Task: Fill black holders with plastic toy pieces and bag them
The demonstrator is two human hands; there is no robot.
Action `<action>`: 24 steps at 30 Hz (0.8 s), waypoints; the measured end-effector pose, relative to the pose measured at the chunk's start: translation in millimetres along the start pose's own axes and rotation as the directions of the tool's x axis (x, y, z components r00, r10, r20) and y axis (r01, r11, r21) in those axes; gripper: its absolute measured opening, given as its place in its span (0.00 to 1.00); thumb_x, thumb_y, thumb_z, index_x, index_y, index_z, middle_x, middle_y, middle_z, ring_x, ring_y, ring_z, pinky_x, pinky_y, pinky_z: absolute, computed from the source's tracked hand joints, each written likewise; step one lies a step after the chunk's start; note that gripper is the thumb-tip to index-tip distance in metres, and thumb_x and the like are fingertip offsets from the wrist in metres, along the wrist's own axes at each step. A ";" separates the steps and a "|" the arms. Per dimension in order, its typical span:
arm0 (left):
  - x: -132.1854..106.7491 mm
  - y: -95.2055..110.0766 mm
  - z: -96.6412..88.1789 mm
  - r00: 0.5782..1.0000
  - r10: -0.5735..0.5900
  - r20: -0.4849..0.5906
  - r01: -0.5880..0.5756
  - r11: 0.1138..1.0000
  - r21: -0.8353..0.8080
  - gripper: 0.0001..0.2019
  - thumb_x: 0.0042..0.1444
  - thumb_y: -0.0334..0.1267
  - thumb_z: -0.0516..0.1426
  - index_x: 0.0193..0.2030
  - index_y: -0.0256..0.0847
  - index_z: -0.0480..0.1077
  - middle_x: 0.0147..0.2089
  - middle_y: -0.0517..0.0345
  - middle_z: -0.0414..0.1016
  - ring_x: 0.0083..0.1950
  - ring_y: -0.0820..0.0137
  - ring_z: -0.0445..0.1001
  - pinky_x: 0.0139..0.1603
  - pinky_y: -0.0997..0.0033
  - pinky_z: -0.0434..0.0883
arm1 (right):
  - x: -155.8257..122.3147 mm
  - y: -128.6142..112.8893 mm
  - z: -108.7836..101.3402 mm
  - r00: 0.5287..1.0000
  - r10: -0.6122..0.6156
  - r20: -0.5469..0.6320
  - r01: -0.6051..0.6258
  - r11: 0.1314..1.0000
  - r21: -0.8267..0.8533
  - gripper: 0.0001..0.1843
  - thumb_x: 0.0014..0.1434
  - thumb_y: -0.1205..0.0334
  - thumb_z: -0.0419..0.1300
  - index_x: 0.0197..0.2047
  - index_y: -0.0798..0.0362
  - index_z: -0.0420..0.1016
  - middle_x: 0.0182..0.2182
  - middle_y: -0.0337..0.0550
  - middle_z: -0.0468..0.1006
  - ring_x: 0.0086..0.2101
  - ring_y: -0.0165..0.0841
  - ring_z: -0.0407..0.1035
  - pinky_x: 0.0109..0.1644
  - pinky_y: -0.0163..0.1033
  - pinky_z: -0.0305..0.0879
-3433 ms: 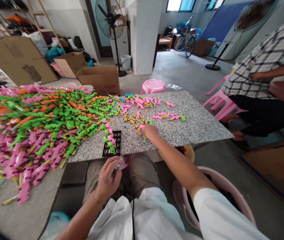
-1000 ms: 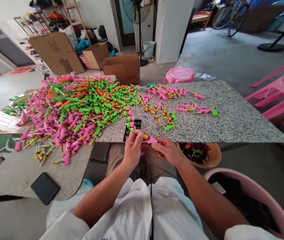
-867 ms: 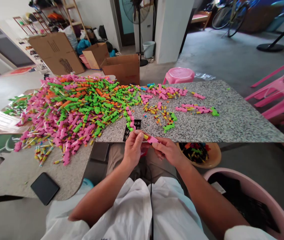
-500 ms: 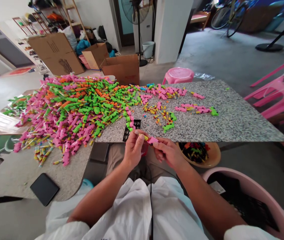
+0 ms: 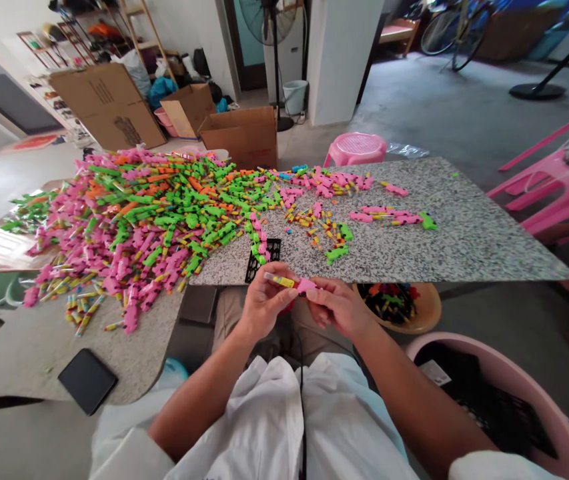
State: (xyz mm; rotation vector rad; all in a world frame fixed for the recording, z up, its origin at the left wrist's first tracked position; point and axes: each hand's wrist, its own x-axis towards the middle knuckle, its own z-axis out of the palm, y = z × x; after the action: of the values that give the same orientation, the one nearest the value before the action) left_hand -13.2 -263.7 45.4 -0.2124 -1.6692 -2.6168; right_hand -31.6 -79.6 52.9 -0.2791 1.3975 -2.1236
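Note:
Between my hands, at the table's near edge, is a small pink plastic toy (image 5: 306, 285) with a clear-tipped yellow tube (image 5: 280, 280) at its left end. My left hand (image 5: 265, 301) is closed on it, thumb near the join of tube and pink body. With thumb and fingers, my right hand (image 5: 335, 303) pinches the pink body's right end. Just beyond my left hand, a row of pink and green toys (image 5: 259, 240) lies partly over a black perforated tray (image 5: 273, 251). Loose yellow and red tubes (image 5: 307, 219) are scattered farther up the speckled table (image 5: 384, 257).
A large heap of pink, green and orange toys (image 5: 134, 213) covers the left side. A dark tablet-like device (image 5: 87, 381) lies at lower left. Below the table's right side stand a tan basin (image 5: 429, 313) of parts and a pink tub (image 5: 529, 387). A pink stool (image 5: 357, 145) stands behind.
My left thumb has shifted down and right toward the pink body, so more of the yellow tube shows. Both hands still hold the toy; the view has shifted slightly.

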 end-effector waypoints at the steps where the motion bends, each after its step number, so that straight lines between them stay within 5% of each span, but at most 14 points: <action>1: -1.6 0.8 0.6 1.000 -0.001 -0.010 0.001 1.000 0.008 0.22 0.54 0.36 0.72 0.54 0.45 0.71 0.45 0.58 0.80 0.43 0.72 0.79 0.44 0.75 0.75 | -0.3 0.5 -0.6 1.000 -0.010 0.005 0.010 1.000 -0.015 0.17 0.62 0.48 0.67 0.34 0.53 0.73 0.14 0.29 0.63 0.14 0.24 0.53 0.18 0.32 0.55; 17: -8.1 -0.4 4.4 0.999 0.012 -0.053 -0.009 0.998 0.059 0.18 0.54 0.37 0.72 0.48 0.43 0.72 0.44 0.58 0.77 0.40 0.74 0.76 0.39 0.77 0.73 | -0.7 -9.0 -9.2 0.993 0.042 0.109 -0.031 0.995 -0.099 0.19 0.64 0.46 0.66 0.36 0.54 0.73 0.15 0.29 0.63 0.15 0.24 0.54 0.18 0.30 0.56; 24: -7.6 4.1 0.0 0.996 0.068 0.064 -0.073 0.994 0.076 0.24 0.58 0.36 0.70 0.58 0.45 0.66 0.43 0.58 0.76 0.44 0.72 0.76 0.52 0.67 0.75 | -1.5 -5.3 -7.2 0.993 0.056 0.107 -0.051 0.997 -0.050 0.17 0.63 0.48 0.67 0.35 0.54 0.73 0.14 0.29 0.61 0.14 0.24 0.53 0.18 0.31 0.56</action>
State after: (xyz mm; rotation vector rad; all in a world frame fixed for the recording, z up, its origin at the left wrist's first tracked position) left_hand -5.2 -265.8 48.1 -0.3453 -1.7453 -2.5135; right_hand -35.6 -71.7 54.7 -0.3658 1.3777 -2.0035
